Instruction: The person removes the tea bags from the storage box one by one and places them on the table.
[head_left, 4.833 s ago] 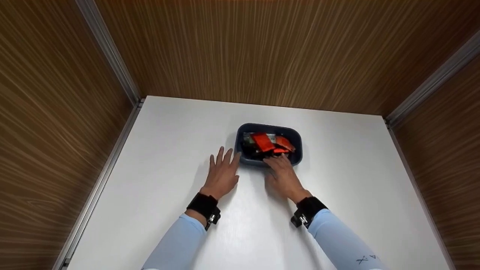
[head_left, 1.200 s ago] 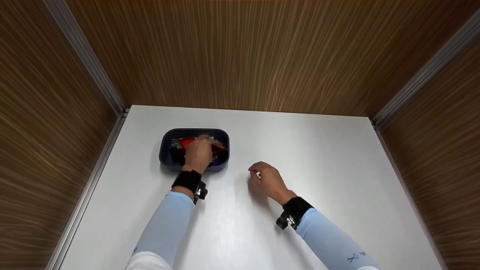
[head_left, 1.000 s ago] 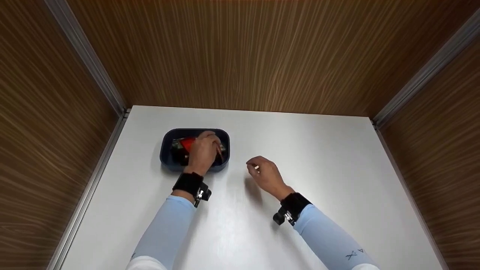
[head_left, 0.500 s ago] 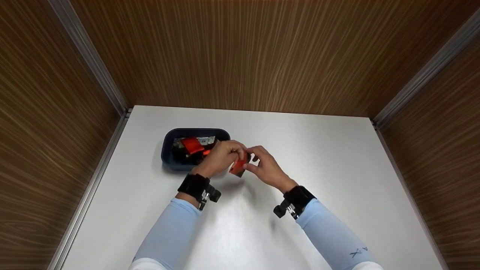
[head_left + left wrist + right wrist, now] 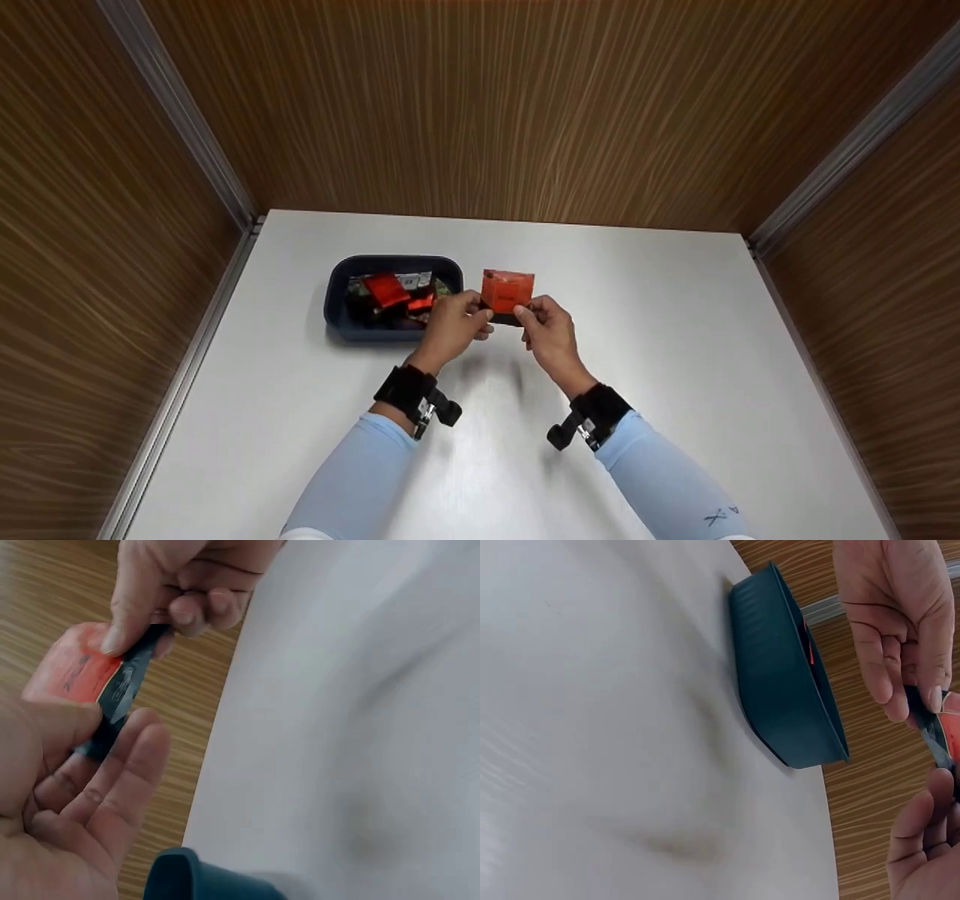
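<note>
A small red packet with a black lower band is held up above the white table, its printed red face visible in the head view. My left hand pinches its left lower corner between thumb and fingers. At the right lower corner my right hand pinches it the same way. Close up in the left wrist view, both thumbs press on the packet's dark band. Just left of my hands stands a dark blue tub holding several packets, among them a red one on top.
The white table runs back to a wood-grain panel. Similar panels with metal edge strips close off both sides. The tub's wall rises close beside my left hand.
The tub was shifted left earlier. My left hand has lifted the red packet out of it and moved right; my right hand has come to grip it too, and the packet now faces up.
</note>
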`<state>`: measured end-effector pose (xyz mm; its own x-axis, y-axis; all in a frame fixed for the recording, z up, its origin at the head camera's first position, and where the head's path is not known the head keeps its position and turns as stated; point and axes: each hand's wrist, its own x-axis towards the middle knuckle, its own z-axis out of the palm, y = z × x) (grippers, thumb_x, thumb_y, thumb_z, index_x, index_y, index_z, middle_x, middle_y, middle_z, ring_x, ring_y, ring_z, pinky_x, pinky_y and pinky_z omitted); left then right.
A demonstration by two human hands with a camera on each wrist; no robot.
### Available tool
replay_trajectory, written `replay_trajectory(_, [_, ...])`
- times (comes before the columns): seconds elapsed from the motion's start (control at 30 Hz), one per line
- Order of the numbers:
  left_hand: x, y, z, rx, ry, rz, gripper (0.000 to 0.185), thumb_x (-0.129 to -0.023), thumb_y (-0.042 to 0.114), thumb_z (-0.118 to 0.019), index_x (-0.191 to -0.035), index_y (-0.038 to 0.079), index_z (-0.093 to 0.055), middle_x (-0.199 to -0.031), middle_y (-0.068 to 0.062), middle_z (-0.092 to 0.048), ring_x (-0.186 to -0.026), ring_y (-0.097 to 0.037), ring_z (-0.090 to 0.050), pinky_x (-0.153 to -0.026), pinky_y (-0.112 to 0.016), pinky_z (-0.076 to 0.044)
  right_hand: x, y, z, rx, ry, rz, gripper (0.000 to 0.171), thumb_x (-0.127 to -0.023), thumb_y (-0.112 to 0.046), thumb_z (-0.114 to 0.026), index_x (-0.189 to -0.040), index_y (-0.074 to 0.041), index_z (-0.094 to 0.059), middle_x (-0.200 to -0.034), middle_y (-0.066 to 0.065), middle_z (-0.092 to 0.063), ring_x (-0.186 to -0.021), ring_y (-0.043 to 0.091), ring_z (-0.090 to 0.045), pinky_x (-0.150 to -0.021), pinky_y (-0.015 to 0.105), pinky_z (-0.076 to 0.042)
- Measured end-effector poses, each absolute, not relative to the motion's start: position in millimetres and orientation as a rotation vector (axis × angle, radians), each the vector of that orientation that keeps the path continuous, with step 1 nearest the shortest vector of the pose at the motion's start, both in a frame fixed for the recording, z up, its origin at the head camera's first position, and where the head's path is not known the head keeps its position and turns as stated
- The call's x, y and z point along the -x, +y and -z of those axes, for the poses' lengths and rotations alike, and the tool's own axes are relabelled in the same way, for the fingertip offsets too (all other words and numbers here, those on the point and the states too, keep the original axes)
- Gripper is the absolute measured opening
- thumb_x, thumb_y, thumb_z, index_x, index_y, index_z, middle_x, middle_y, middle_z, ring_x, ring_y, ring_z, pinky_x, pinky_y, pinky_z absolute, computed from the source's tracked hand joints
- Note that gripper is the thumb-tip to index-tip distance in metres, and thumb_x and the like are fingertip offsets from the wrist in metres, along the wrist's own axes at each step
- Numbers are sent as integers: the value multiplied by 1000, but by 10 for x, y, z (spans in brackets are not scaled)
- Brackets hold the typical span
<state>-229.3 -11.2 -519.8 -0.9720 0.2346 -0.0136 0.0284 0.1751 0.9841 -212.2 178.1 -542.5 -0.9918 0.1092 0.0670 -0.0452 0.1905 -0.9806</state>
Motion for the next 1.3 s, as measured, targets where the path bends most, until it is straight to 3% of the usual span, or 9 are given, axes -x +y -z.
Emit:
replay_trajectory(0.1, [2266, -51, 5231, -118, 2268, -1939, 13, -99, 1, -69, -112, -4, -67, -97, -23, -74, -74, -18, -76, -69, -29, -64, 2108, 1767, 5466, 126, -2279, -1993, 12, -101, -9, -70, -109, 0, -67, -79, 6, -70, -61, 13, -61, -51, 25, -52])
replay_trajectory(0.33, [2255, 24, 5272, 1, 2575, -1696, 35, -99, 12, -73, -131, 5, -57, -90, -11, -75, -71, -15, -73, -63, -30, -59, 2160, 1722, 5545, 227, -2233, -2026, 34, -99, 0, -67, -132, 2, -61, -91, 19, -76, -68, 15, -71, -59, 28, -61])
replay_trajectory(0.5, [2253, 51, 5293, -118, 2884, -1431, 36, -99, 6, -70, -134, 6, -62, -104, -11, -78, -90, -27, -74, -76, -40, -58, 2273, 1730, 5607, 299, -2241, -1997, 32, -100, -1, -66, -132, 1, -63, -91, 20, -76, -71, 19, -74, -62, 31, -63])
replay_trajectory(0.67, [2174, 103, 5334, -355, 2993, -1279, 29, -95, -5, -62, -120, 3, -76, -112, -15, -79, -101, -33, -75, -84, -46, -61, 2420, 1763, 5695, 440, -2252, -1973, 32, -99, -1, -67, -131, 3, -65, -95, 23, -77, -74, 25, -76, -70, 41, -65])
replay_trajectory(0.77, [2101, 154, 5379, -484, 2962, -1156, 30, -96, -7, -59, -114, 5, -80, -110, -13, -80, -101, -32, -76, -84, -44, -61, 2492, 1785, 5762, 517, -2352, -1897, 34, -98, 0, -67, -131, 5, -65, -100, 25, -78, -77, 27, -78, -69, 37, -65])
replay_trajectory(0.87, [2045, 200, 5440, -557, 2922, -1017, 34, -96, -7, -57, -118, 5, -80, -113, -11, -80, -105, -31, -75, -88, -41, -61, 2553, 1804, 5824, 567, -2479, -1791, 31, -95, 0, -67, -125, 6, -68, -99, 25, -78, -74, 25, -78, -62, 26, -60])
replay_trajectory(1.0, [2000, 230, 5511, -573, 2877, -866, 37, -96, -6, -58, -124, 6, -77, -119, -10, -79, -112, -29, -74, -96, -39, -59, 2610, 1823, 5869, 587, -2615, -1666, 16, -92, -1, -65, -103, 7, -73, -84, 22, -78, -58, 15, -71, -53, 21, -54])
replay_trajectory(1.1, [1962, 234, 5531, -545, 2834, -789, 38, -97, -4, -58, -129, 7, -76, -123, -9, -77, -116, -29, -72, -99, -38, -57, 2611, 1818, 5889, 587, -2662, -1659, 14, -93, -1, -62, -91, 6, -74, -72, 18, -76, -50, 12, -67, -48, 21, -53])
replay_trajectory(1.3, [1918, 215, 5537, -546, 2811, -756, 37, -97, -3, -60, -129, 7, -75, -124, -9, -77, -117, -28, -72, -99, -36, -57, 2615, 1789, 5911, 636, -2631, -1744, 17, -96, -2, -61, -88, 7, -73, -65, 13, -73, -49, 16, -68, -46, 25, -54])
